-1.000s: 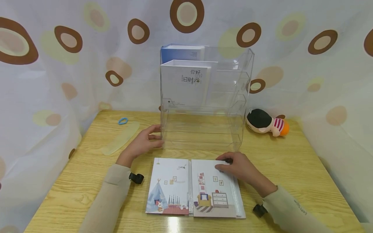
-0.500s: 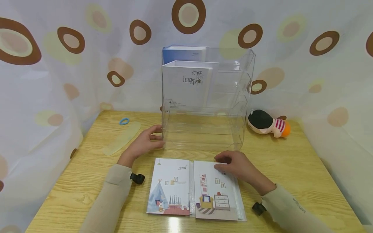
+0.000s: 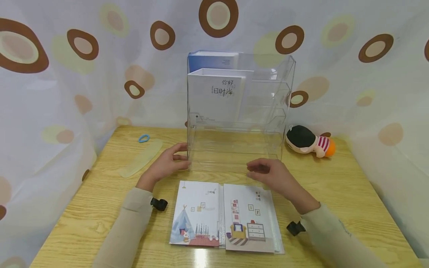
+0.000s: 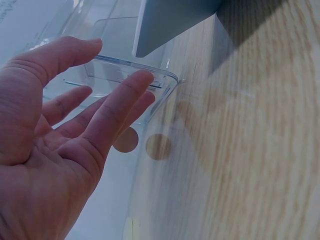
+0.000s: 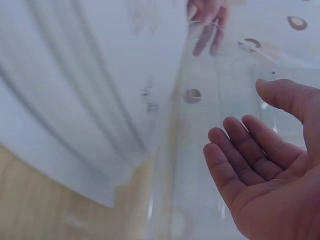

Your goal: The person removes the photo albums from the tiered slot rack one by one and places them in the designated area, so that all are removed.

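A clear acrylic file rack [image 3: 234, 143] with stacked tiers stands on the wooden table. By its lower left corner is my left hand [image 3: 167, 163], fingers extended and fingertips right at the side wall. In the left wrist view that hand [image 4: 65, 120] overlaps the rack's clear edge [image 4: 135, 65]. An open photo album [image 3: 197, 216] with illustrated white covers lies flat in front of the rack. Between the album's far right corner and the rack hovers my right hand [image 3: 273, 176], holding nothing. The right wrist view shows its palm [image 5: 270, 195] with relaxed fingers beside the white album [image 5: 75, 90].
Inside the rack's upper tiers stand a white book [image 3: 214, 98] and a blue book [image 3: 212, 61]. A plush doll [image 3: 310, 141] lies to the right of the rack. At the back left are a blue ring [image 3: 143, 138] and a pale yellow strip [image 3: 142, 158]. A patterned curtain [image 3: 161, 104] hangs behind.
My right hand has let go of the album's far right corner and moved up and away toward the rack. The album's right part has come slightly nearer. My left hand stays beside the rack.
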Demonstrator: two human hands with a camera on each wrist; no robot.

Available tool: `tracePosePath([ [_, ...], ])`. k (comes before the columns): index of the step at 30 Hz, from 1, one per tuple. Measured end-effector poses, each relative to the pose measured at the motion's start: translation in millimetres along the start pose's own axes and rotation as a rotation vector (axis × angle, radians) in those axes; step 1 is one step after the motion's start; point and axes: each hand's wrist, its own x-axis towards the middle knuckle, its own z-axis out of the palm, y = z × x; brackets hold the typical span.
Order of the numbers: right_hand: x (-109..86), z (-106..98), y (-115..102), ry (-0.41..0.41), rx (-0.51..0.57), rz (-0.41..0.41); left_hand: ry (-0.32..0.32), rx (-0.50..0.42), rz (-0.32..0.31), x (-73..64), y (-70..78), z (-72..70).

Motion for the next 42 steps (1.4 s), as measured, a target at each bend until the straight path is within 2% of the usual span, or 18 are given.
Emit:
tracePosePath([
  [8, 13.3, -23.7, -24.4, 0.067, 0.113, 0.018, 0.008, 0.000, -0.015, 2.4, 1.0, 0.5],
  [16, 31.1, -37.7, -43.2, 0.087, 0.138, -0.032, -0.003, -0.025, -0.020, 1.7, 3.7, 1.5],
  [24, 46.1, -53.6, -69.3, 0.108, 0.154, -0.031, -0.003, -0.028, -0.024, -0.6, 3.6, 1.8],
  [34, 62.4, -68.0, -107.4, 0.242, 0.291, -0.129, -0.009, -0.037, -0.023, 1.0, 3.0, 1.4],
  [42, 80.3, -78.4, -115.9, 0.303, 0.323, -0.115, -0.005, -0.023, -0.021, 1.7, 0.2, 2.1],
])
